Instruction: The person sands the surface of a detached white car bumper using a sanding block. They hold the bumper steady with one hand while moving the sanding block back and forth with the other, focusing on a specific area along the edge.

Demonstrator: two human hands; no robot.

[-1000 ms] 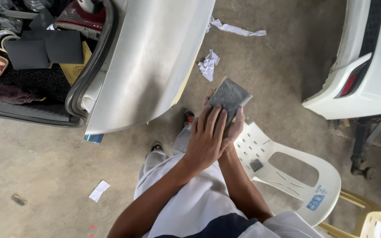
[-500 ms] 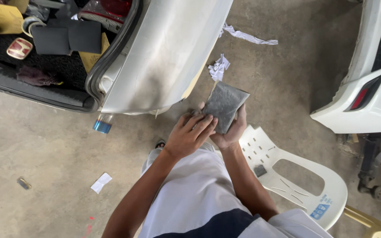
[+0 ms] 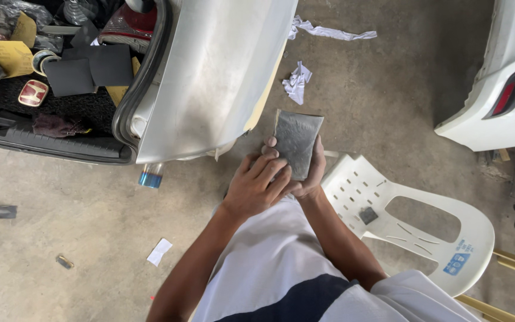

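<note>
A grey, worn sanding pad (image 3: 296,143) is held upright in front of me over the concrete floor. My right hand (image 3: 312,177) grips it from behind and along its right edge. My left hand (image 3: 256,186) wraps its fingers over the pad's lower left corner. Just left of the pad is a dull, sanded silver car panel (image 3: 210,77), with my hands close to its lower edge but not touching it. My white shirt with a dark band fills the bottom of the view.
The open car boot (image 3: 61,113) at the upper left holds black pads, yellow sandpaper, tape and a red emblem. A white plastic chair (image 3: 424,226) stands at my right, a white car (image 3: 508,89) beyond it. Paper scraps (image 3: 297,81) litter the floor.
My left hand has slid down from covering the pad to its lower corner, so more of the pad shows. The pad now stands more upright, and my view has shifted a little.
</note>
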